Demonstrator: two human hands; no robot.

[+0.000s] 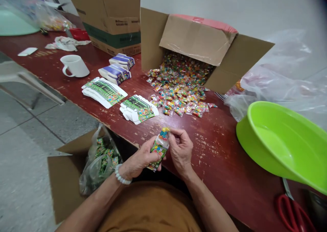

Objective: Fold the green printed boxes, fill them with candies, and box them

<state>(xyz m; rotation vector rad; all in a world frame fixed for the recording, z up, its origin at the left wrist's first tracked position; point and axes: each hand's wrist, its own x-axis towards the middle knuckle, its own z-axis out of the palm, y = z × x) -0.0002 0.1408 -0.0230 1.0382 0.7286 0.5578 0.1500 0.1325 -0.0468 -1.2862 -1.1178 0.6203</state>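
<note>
Fingers wrapped around the box (159,149), the left hand (143,157) grips it below its open top, likely to steady it, while the right hand (182,151) pinches a packet (164,133) at that top, thumb and forefinger nearly together. The carton (237,58) opens toward the person, with the bowl (263,140) at the right, 2 stacks (103,92) of flat boxes at the left, and sweets (178,101) spilling forward, seemingly for easy reach.

Count is 3 cardboard boxes (112,29), 2 green carton stacks (104,92), 2 purple carton stacks (114,73), 1 held carton (159,150), 1 mug (78,67), 1 lime basin (270,140), 1 scissors (297,213), 1 bracelet (119,177), candy packets (178,99) too many to tell.
</note>
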